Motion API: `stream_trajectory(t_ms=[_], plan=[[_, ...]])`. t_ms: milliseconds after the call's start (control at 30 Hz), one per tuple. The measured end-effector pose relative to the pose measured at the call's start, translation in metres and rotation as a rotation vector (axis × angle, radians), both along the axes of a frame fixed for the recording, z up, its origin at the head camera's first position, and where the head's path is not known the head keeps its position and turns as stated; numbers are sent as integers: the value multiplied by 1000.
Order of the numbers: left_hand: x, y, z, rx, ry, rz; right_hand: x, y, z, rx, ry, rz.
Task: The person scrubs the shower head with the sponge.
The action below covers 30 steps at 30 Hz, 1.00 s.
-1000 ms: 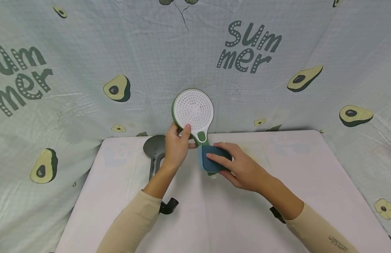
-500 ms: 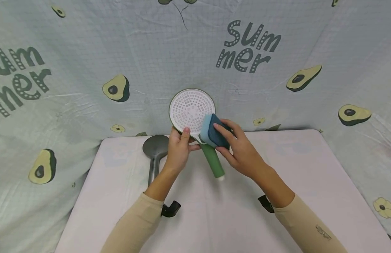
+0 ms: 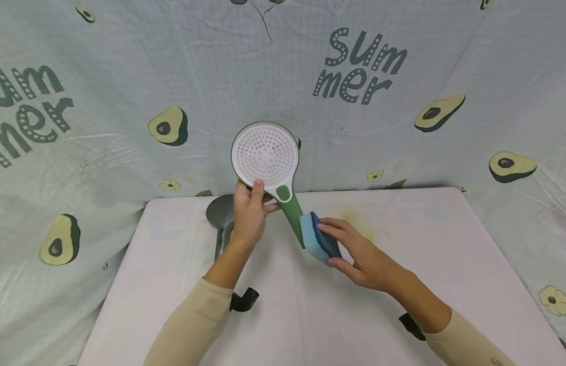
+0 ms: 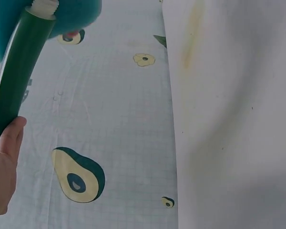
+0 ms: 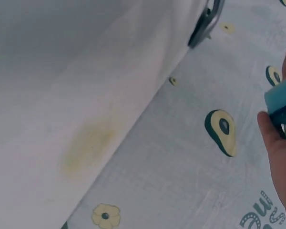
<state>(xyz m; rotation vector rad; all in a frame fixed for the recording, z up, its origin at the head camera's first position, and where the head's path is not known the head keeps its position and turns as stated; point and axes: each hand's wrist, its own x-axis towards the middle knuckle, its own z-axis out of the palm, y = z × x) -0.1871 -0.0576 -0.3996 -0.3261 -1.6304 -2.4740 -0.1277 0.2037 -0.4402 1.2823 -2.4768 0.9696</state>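
Left hand (image 3: 249, 213): I see it grip the shower head (image 3: 265, 155).
Right hand (image 3: 362, 255): pinches the sponge (image 3: 313, 240) against the handle (image 3: 291, 215).

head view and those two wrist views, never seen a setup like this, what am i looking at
There's no machine here, just a person's two bare hands. The head picture comes from a camera worn on the head, looking forward and down; the others come from one camera on each wrist. The left hand holds a green-and-white shower head. The right hand grips a two-tone blue sponge at its handle. On the pale table lies a dark grey, round-headed thing, partly hidden by the left arm. Behind hangs a cloth printed with avocados.
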Motion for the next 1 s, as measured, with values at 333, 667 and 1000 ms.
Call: stream_trajectory(t_ms=[333,667,1000], plan=[[-2,2,-2,-167,-39,103,8,-8,8,254,556,-28],[-3,1,-5,-235,-74,151,17,-51,6,564,853,-79],[-2,-11,-6,-182,-81,92,0,-8,6,247,353,-84]])
